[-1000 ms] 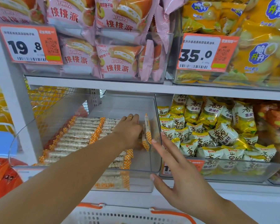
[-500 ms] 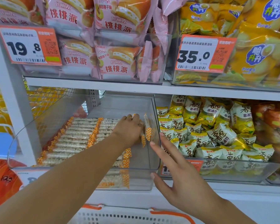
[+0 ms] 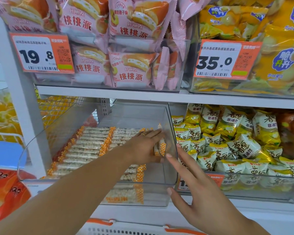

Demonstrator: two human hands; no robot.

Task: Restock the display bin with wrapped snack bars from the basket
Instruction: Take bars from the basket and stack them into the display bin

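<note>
A clear display bin (image 3: 157, 195) on the lower shelf holds rows of wrapped snack bars (image 3: 88, 146) with orange-checked ends, lying flat. My left hand (image 3: 143, 146) reaches into the bin with straight fingers and presses a few upright bars (image 3: 162, 147) against the right wall. Outside that wall hovers my right hand (image 3: 193, 189), spread open, its fingertips at the bin's right front corner. The white basket (image 3: 126, 230) with an orange rim shows at the bottom edge; its contents are hidden.
A neighbouring bin (image 3: 261, 190) to the right is full of yellow-and-white snack packs. The shelf above carries pink cake packs (image 3: 131, 68) and yellow bags (image 3: 278, 48) behind price tags. A white upright post (image 3: 24, 99) stands left of the bin.
My left hand's fingers have straightened from a curled hold and shifted right toward the bin wall with the upright bars. My right hand has stayed near the bin's corner.
</note>
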